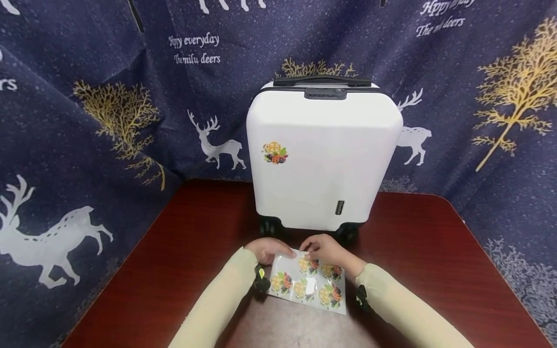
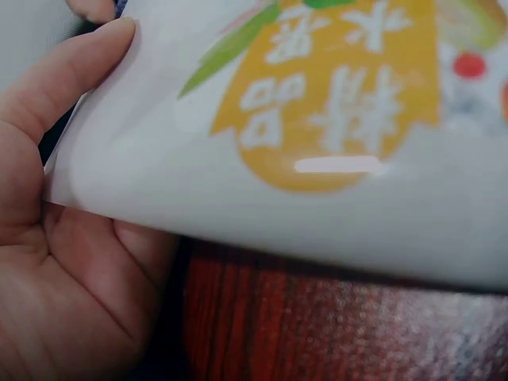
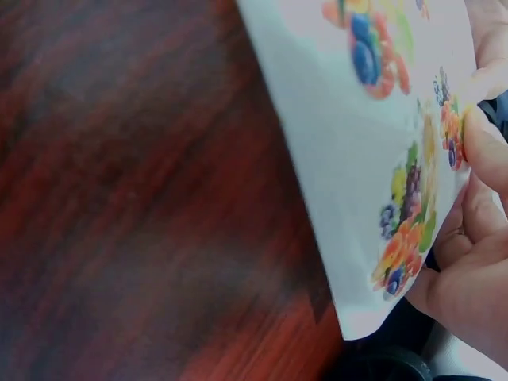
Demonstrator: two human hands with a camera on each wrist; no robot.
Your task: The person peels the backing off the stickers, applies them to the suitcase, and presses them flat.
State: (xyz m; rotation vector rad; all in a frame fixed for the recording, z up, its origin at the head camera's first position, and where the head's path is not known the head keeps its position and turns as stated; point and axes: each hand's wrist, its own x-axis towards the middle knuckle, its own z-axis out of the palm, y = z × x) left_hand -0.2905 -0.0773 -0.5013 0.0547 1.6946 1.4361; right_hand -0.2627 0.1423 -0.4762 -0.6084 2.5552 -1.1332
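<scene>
A white sticker sheet (image 1: 292, 300) printed with several fruit-and-yellow-label stickers is tilted above the table in front of the suitcase. My left hand (image 1: 271, 249) grips its far left corner, thumb on the printed face and fingers behind, as the left wrist view shows. Along the far edge, my right hand (image 1: 327, 250) pinches the sheet beside a fruit sticker (image 3: 451, 135). Whether that sticker's edge is lifted cannot be told. The sheet's far left spot bears no sticker. Upright behind both hands stands a white suitcase (image 1: 322, 169), with one fruit sticker (image 1: 275, 153) on its upper left front.
The suitcase has black wheels (image 1: 271, 226), a top handle (image 1: 322, 81) and a small dark badge (image 1: 340, 207). It stands on a dark red wooden table (image 1: 417, 251). A blue cloth (image 1: 209, 87) with deer and trees hangs behind.
</scene>
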